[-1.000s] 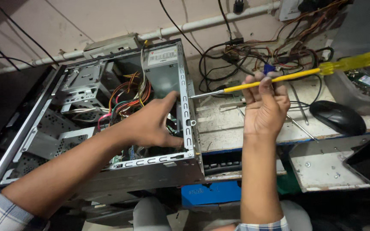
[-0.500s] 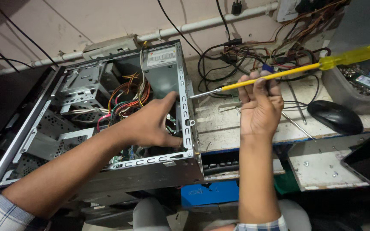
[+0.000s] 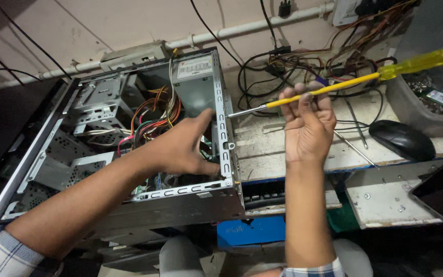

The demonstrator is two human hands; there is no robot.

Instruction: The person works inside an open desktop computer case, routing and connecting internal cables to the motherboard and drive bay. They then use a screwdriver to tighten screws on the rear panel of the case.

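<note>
Open computer case (image 3: 129, 149) lies on its side across the left half of the frame, on the desk (image 3: 267, 146). Our left hand (image 3: 183, 149) reaches inside it at centre, fingers loosely spread, thumb up, resting near the rear edge by the coloured wires (image 3: 152, 115); holding nothing we can see. Our right hand (image 3: 307, 123), right of centre, pinches the shaft of a long yellow screwdriver (image 3: 344, 84), its tip touching the case's rear edge, its handle toward the upper right. A black mouse (image 3: 402, 139) sits at right.
</note>
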